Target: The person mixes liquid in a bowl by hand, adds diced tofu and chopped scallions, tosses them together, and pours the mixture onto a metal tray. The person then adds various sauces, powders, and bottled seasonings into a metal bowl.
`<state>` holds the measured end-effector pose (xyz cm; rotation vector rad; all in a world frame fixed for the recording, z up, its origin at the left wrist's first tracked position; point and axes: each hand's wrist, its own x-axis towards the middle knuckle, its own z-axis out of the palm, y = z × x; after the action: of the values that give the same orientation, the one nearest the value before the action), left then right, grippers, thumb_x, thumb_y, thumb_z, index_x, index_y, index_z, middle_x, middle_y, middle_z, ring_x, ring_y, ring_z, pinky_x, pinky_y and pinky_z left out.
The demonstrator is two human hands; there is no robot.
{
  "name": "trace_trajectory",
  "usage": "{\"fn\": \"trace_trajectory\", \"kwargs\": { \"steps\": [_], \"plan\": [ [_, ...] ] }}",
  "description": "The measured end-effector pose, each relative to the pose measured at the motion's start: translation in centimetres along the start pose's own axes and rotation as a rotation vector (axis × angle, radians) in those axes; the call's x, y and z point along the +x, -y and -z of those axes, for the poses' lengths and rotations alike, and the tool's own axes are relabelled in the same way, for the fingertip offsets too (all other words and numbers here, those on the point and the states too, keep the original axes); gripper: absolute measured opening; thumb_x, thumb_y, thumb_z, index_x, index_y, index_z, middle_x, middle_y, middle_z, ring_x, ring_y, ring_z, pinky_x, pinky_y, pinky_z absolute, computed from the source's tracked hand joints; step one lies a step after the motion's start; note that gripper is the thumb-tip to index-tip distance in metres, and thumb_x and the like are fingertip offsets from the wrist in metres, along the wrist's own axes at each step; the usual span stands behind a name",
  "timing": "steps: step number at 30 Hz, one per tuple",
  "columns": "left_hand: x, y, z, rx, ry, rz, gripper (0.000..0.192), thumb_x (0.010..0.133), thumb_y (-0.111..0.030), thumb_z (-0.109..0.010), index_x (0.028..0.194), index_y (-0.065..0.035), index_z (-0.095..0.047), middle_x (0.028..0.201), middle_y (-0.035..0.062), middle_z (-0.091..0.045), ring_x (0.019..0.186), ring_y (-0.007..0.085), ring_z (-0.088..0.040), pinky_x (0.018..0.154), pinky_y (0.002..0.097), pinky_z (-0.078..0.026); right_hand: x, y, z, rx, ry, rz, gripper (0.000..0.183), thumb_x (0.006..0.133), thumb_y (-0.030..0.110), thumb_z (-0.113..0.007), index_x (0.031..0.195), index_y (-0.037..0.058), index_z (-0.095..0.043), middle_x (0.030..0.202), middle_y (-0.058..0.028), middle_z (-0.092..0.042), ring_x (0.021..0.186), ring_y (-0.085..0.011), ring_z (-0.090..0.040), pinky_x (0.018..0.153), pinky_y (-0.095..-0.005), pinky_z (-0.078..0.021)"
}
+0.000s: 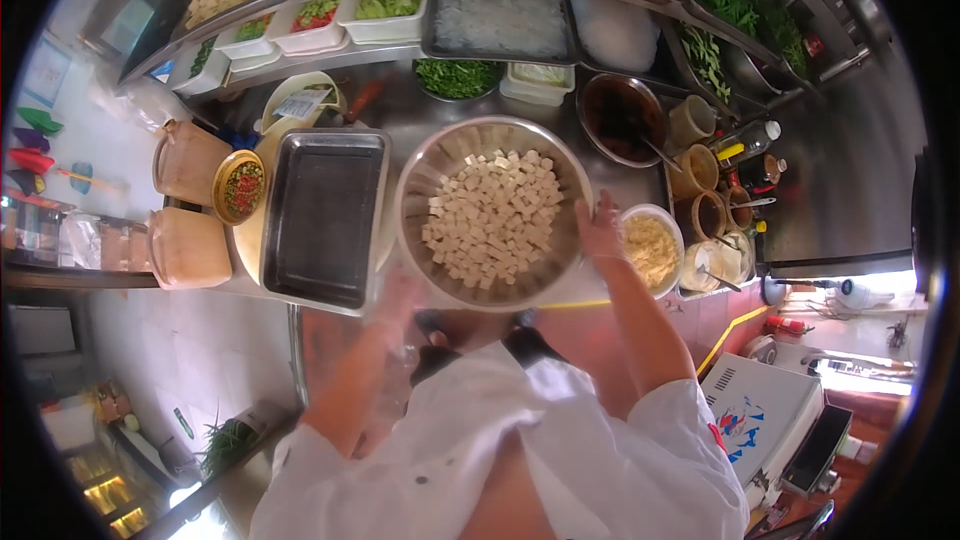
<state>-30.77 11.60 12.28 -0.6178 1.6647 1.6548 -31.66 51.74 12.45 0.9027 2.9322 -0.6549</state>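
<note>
A large round metal bowl (416,240) stands before me, with many small pale cubes, possibly tofu, (491,217) inside. At its right rim is my right hand (600,229), gloved in clear plastic, fingers spread and touching the outside of the rim. My left hand (397,292) is blurred near the bowl's lower left, beside the corner of a rectangular metal tray (322,217); its fingers and grip cannot be made out. The tray rests on a round board (249,255). Close to my right hand sits a white bowl of yellowish minced food (651,249).
Plastic tubs (191,247) and a bowl of chopped peppers (244,189) stand left. At right are a bowl of dark sauce with a ladle (622,120) and several seasoning containers (697,214). A metal shelf (382,56) with food trays crosses behind, above chopped greens (457,77).
</note>
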Motion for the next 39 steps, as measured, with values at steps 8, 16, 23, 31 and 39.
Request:
{"fn": "trace_trajectory", "kwargs": {
  "steps": [8, 16, 23, 31, 39],
  "plan": [
    [1.8, 2.0, -5.9, 0.360, -0.317, 0.051, 0.040, 0.093, -0.029, -0.057, 0.120, 0.0010, -0.050, 0.107, 0.0226, -0.058, 0.086, 0.0306, -0.063, 0.076, 0.0428, -0.051, 4.8, -2.9, -1.4, 0.441, 0.121, -0.131, 0.050, 0.100, 0.045, -0.043, 0.116, 0.0026, -0.063, 0.105, -0.0205, -0.068, 0.101, -0.0375, -0.062, 0.091, -0.0415, -0.0459],
    [9.4, -3.2, -4.0, 0.511, -0.245, -0.265, 0.057, 0.096, -0.054, -0.049, 0.118, -0.0017, -0.056, 0.106, 0.0142, -0.065, 0.099, 0.0233, -0.059, 0.090, 0.0369, -0.044, 4.4, -3.8, 2.1, 0.565, 0.173, -0.154, 0.052, 0.096, 0.046, -0.053, 0.119, 0.0019, -0.065, 0.107, -0.0146, -0.070, 0.097, -0.0246, -0.063, 0.091, -0.0354, -0.0465],
    [6.3, -12.7, -4.5, 0.042, -0.204, -0.374, 0.044, 0.101, -0.046, -0.048, 0.115, -0.0068, -0.061, 0.103, 0.0022, -0.064, 0.091, 0.0146, -0.055, 0.085, 0.0299, -0.045, 3.7, 3.4, 12.7, 0.510, 0.098, -0.174, 0.042, 0.097, 0.038, -0.053, 0.120, 0.0047, -0.065, 0.107, -0.0160, -0.070, 0.101, -0.0242, -0.064, 0.092, -0.0341, -0.0454],
    [4.5, -5.0, -4.2, 0.139, -0.378, -0.036, 0.037, 0.101, -0.041, -0.049, 0.111, -0.0078, -0.061, 0.104, 0.0015, -0.063, 0.093, 0.0135, -0.056, 0.082, 0.0293, -0.046, -1.3, -3.8, 3.7, 0.487, 0.180, -0.180, 0.048, 0.097, 0.044, -0.052, 0.125, 0.0064, -0.064, 0.113, -0.0139, -0.069, 0.107, -0.0223, -0.062, 0.095, -0.0330, -0.0447],
    [3.4, -5.6, -1.3, -0.175, -0.187, -0.319, 0.031, 0.100, -0.039, -0.051, 0.099, -0.0105, -0.064, 0.083, -0.0024, -0.062, 0.078, 0.0084, -0.054, 0.071, 0.0267, -0.047, -1.2, 4.6, 12.5, 0.352, 0.161, -0.189, 0.052, 0.095, 0.049, -0.054, 0.117, 0.0034, -0.066, 0.105, -0.0146, -0.069, 0.106, -0.0255, -0.062, 0.096, -0.0349, -0.0442]
  ]
}}
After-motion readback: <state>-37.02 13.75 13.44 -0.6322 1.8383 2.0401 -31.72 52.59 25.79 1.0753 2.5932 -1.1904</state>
